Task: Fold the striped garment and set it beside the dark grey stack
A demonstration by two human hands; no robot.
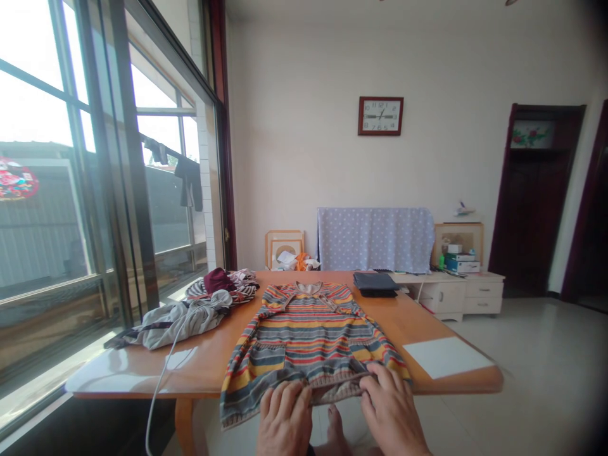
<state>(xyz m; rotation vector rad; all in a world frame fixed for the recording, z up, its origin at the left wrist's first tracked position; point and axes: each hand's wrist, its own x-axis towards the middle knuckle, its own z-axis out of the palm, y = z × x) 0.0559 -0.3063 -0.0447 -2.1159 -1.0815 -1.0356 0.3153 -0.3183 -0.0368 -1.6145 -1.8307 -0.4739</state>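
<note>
A striped sweater in grey, orange, yellow and red lies spread over the table, neckline at the far side. Two pockets show near its lower part, and the ribbed hem hangs a little past the table's front edge. My left hand is closed on the hem at its middle left. Further right, my right hand pinches the same hem, fingers bent over the cloth. Between the hands the hem gapes slightly, with the inner side of the back layer showing. My thumbs are partly hidden.
The wooden table carries a grey garment and a heap of clothes at left, dark folded clothes at back right, and a white sheet at right. A pale cable hangs over the front edge. Windows stand left.
</note>
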